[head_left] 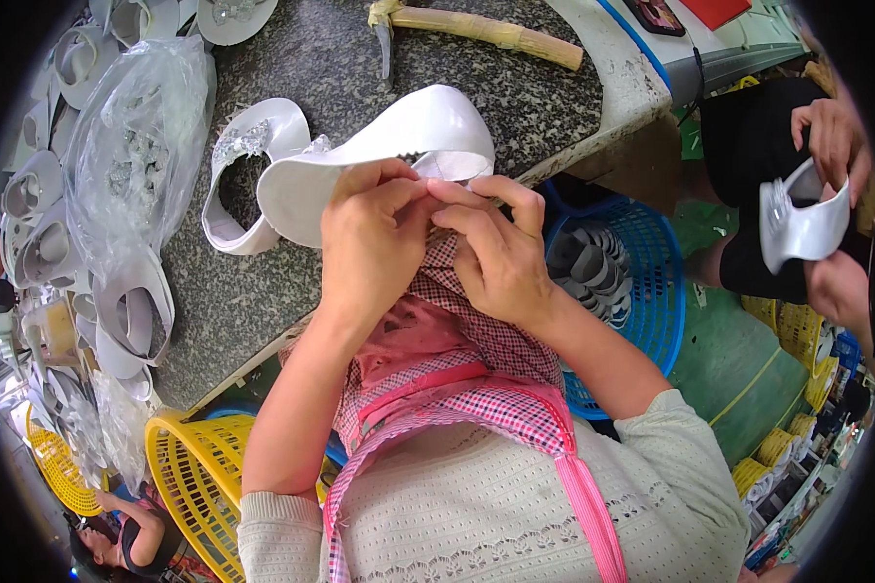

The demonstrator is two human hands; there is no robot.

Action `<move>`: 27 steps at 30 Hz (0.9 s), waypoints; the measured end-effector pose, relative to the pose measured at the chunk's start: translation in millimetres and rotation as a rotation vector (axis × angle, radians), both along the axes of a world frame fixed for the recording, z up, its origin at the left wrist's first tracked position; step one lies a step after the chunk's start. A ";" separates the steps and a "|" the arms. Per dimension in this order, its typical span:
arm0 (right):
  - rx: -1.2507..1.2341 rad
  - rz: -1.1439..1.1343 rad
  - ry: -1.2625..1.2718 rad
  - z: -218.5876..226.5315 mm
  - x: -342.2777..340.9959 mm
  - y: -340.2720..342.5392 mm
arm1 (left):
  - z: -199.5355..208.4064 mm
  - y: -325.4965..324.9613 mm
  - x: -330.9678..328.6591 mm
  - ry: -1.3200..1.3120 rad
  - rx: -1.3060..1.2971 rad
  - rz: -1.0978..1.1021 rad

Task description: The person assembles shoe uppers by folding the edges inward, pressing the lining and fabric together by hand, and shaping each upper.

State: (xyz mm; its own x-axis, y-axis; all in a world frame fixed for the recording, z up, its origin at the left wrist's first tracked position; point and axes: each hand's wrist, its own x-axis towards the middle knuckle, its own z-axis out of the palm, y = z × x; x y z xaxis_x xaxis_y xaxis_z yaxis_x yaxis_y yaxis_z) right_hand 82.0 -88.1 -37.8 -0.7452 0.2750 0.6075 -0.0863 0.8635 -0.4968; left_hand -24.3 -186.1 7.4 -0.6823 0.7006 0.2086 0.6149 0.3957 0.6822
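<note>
Shoe upper [408,124], smooth and white, is held nearer than the hammer [496,31], its edge pinched by left hand [371,238] and right hand [504,255]. Light, bendy, slick handling is suggested, best gripped edgewise. Left of the hammer, a crystal-trimmed upper [284,119] is laid on speckled stone [228,325].

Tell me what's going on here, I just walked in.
Someone in a pink checked apron is at a speckled stone slab. Their left hand and right hand pinch the near edge of a white shoe upper; exactly what is between them is hidden. A second upper with sparkly trim lies to its left on the slab, a hammer-like tool lies beyond, and a clear plastic bag is further left. At the right, a co-worker holds another white upper.
</note>
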 end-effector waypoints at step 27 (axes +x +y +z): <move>0.257 -0.158 -0.086 -3.1 -7.0 -2.2 | -6.6 -25.4 -3.2 0.205 0.068 -0.100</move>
